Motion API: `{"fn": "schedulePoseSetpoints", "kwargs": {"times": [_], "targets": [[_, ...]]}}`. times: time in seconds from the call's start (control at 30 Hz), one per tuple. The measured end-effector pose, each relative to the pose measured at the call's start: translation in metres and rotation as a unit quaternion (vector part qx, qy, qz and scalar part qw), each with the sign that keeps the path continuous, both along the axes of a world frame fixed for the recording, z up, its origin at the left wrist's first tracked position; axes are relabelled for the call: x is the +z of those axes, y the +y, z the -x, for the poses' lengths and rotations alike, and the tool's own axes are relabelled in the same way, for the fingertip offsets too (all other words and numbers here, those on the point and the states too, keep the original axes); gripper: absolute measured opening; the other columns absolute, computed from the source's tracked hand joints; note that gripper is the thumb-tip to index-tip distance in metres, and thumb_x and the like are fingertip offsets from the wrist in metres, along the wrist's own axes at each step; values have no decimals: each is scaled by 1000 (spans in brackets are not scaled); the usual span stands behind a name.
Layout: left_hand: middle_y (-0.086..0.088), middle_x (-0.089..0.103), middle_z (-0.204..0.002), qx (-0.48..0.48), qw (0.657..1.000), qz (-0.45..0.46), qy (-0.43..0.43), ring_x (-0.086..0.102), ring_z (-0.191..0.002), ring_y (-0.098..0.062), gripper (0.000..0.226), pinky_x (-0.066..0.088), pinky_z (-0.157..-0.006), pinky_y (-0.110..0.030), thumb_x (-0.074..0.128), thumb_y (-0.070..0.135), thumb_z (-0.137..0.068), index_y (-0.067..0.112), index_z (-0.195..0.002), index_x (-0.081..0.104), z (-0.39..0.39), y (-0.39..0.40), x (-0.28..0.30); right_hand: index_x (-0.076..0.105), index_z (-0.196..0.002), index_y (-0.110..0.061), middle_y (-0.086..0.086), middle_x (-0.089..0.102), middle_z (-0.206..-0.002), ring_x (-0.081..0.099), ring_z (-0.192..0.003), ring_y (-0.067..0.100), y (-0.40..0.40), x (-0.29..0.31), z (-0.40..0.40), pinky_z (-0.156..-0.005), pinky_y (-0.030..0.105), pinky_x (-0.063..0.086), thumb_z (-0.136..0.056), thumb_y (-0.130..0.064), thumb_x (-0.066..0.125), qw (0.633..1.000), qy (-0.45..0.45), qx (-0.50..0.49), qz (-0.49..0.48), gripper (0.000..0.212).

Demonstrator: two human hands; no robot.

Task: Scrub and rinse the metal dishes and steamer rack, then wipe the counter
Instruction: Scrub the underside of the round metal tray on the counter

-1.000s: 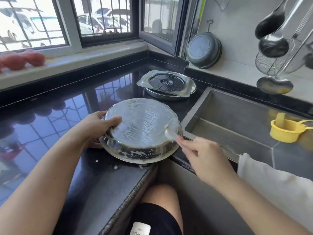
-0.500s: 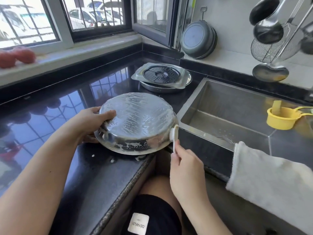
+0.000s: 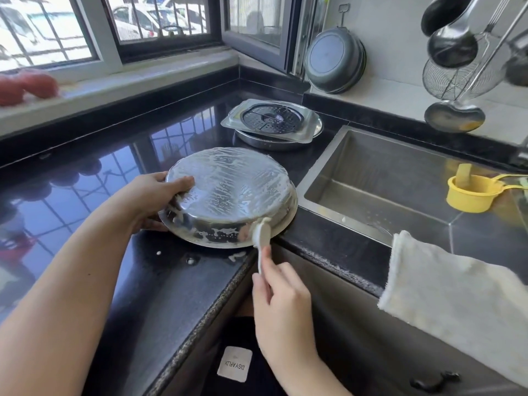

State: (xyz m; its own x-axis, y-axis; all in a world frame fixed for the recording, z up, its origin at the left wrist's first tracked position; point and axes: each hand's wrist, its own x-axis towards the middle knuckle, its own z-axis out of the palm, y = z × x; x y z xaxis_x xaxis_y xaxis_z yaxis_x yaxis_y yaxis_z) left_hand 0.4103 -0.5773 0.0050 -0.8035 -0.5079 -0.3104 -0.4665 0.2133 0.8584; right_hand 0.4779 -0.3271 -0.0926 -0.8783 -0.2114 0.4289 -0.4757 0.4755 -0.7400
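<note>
**Soapy dish scrubbed at the counter edge**

The upturned, sudsy metal dish [image 3: 228, 195] sits on the black counter [image 3: 100, 195] beside the sink [image 3: 385, 178]. The left hand [image 3: 151, 195] grips its rim; the right hand [image 3: 283, 304] pinches a white brush [image 3: 262, 238] against its side.

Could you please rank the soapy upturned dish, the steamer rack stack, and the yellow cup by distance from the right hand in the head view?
From the right hand:
1. Soapy upturned dish, just ahead on the counter corner, touched by the brush it holds.
2. Steamer rack stack, farther back on the counter.
3. Yellow cup, far right beside the sink.
</note>
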Motion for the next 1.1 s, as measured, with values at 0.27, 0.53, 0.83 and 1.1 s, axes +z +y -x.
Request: {"fn": "schedulePoseSetpoints", "kwargs": {"times": [0.27, 0.53, 0.83, 1.1], "targets": [[-6, 74, -91, -5, 1000, -3, 11, 74, -70, -25, 21, 66, -65, -46, 71, 44, -95, 26, -106, 67, -2, 3, 0, 53, -148, -20, -14, 40, -81, 45, -65, 3, -6, 10, 15, -63, 23, 47, -97, -12, 62, 998, 48, -27, -30, 52], [-7, 77, -96, 5, 1000, -12, 22, 78, -70, -25, 28, 65, -66, -54, 72, 45, -93, 23, -108, 65, -1, 5, -3, 60, -141, -22, -3, 50, -83, 36, -46, 21, -24, 55, 16, -44, 31, 30, -85, -9, 71, 956, 107, -16, -271, 59], [-11, 75, -103, -1, 999, -34, 19, 77, -79, -29, 40, 64, -66, -57, 75, 44, -91, 20, -119, 60, 0, 5, -5, 60, -139, -26, 2, 47, -80, 52, -42, 27, -48, 49, 8, -40, 31, 28, -74, -2, 70, 931, 164, 27, -326, 70], [-6, 74, -111, -8, 999, -36, 9, 77, -85, -28, 53, 65, -65, -52, 77, 49, -89, 22, -129, 55, 3, -2, -9, 67, -134, -21, 2, 49, -80, 44, -40, 23, -22, 30, 15, -37, 31, 32, -73, -2, 80, 941, 176, 15, -287, 65]]}}
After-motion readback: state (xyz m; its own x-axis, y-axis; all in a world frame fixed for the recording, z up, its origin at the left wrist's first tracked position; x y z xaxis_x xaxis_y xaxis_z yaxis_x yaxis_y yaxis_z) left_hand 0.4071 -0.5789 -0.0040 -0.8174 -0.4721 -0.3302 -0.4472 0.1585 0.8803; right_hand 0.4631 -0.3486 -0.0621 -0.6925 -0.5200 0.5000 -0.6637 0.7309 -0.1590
